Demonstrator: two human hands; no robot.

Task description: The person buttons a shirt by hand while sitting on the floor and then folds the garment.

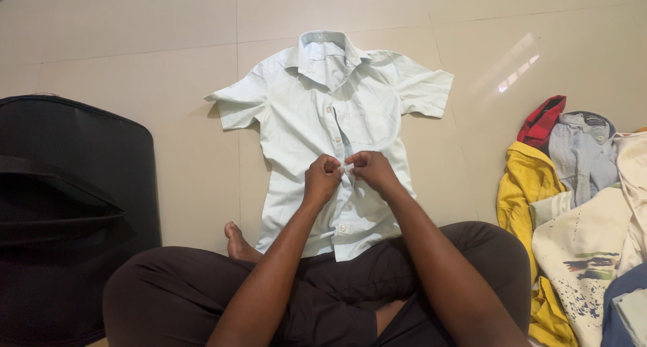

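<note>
Fingers of the left hand (322,174) and right hand (369,169) are pinched together on the button placket of the pale mint short-sleeved cotton shirt (304,118), spread flat on the cream tiled floor (135,37) at frame centre, keeping both edges aligned.

A pale mint short-sleeved shirt (317,118) is lying flat and face up on the tiled floor (135,44), its collar pointing to the far side and its hem resting near, against the person's crossed legs. Both sleeves are spreading out to left and right. A chest pocket is showing on the right half. The button placket is running down the middle, open at the collar, bunching slightly at mid-height where it is being pinched.
</note>
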